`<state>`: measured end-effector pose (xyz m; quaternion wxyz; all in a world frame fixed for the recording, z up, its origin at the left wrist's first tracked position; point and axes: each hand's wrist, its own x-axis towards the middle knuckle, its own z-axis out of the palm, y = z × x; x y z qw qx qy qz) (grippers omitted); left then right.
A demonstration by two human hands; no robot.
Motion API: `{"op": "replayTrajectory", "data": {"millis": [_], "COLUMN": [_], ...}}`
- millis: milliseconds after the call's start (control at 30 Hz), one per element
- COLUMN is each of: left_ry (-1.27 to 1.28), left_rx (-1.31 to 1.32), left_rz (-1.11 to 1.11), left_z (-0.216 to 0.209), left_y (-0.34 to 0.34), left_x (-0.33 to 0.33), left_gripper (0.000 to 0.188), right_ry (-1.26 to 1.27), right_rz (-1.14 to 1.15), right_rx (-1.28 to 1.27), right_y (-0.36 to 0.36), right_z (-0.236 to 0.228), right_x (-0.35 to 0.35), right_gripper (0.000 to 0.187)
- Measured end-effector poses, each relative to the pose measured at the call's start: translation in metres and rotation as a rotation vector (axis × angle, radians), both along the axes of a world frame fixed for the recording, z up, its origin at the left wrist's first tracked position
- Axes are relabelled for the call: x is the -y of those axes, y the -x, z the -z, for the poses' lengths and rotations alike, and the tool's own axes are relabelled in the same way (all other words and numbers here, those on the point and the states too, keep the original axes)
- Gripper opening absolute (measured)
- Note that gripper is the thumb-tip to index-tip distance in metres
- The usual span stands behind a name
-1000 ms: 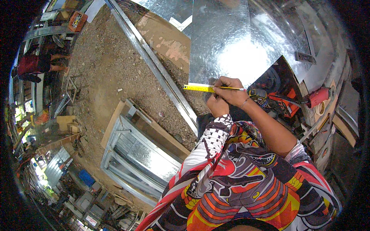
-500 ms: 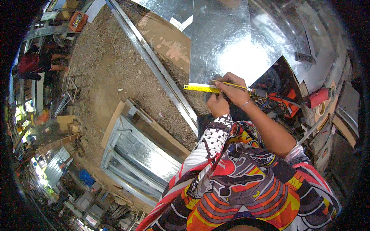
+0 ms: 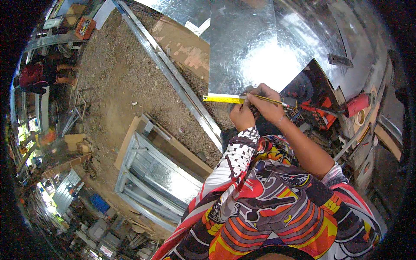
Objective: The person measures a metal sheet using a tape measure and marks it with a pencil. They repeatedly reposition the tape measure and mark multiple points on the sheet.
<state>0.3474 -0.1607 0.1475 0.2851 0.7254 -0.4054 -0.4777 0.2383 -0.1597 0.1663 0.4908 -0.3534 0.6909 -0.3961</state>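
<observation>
A shiny metal sheet lies ahead of me, its near edge toward my body. Along that edge stretches the yellow blade of a tape measure, its end sticking out a little past the sheet's left corner. My left hand is closed on the blade, thumb on top, just below the edge. Right beside it, my right hand pinches a thin yellow pencil, slanted with its tip end toward the sheet's edge. Fingers partly hide the tip, so I cannot tell whether it touches the metal.
Long metal channels run across the gravel ground on the left. Nearer stands a metal frame. At right are a red tool, a red cylinder and a tape roll. Another person is far left.
The view has shifted slightly. My right hand with the pencil has moved a little to the right along the sheet's edge. The left hand still holds the tape blade in place.
</observation>
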Motion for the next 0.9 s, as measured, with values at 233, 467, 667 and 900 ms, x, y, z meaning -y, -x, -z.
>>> {"op": "replayTrajectory", "data": {"millis": [233,467,667,900], "left_ry": [-0.004,-0.039,-0.118,-0.067], "left_rx": [-0.107,-0.114,-0.229,-0.129], "left_rz": [-0.039,-0.046,-0.154,-0.094], "left_z": [-0.01,0.001,0.002,0.003], "left_y": [0.0,0.002,0.004,0.004], "left_x": [0.004,0.003,0.003,0.002], "left_gripper": [0.024,0.028,0.03,0.028], "right_ry": [0.014,-0.005,0.057,0.054], "right_rz": [-0.085,-0.24,-0.276,-0.31], "right_rx": [-0.012,-0.107,-0.104,-0.102], "right_y": [0.001,0.0,0.0,-0.002], "right_z": [-0.001,-0.003,-0.008,-0.02], "right_x": [0.006,0.018,0.023,0.028], "right_gripper": [0.018,0.021,0.021,0.018]}}
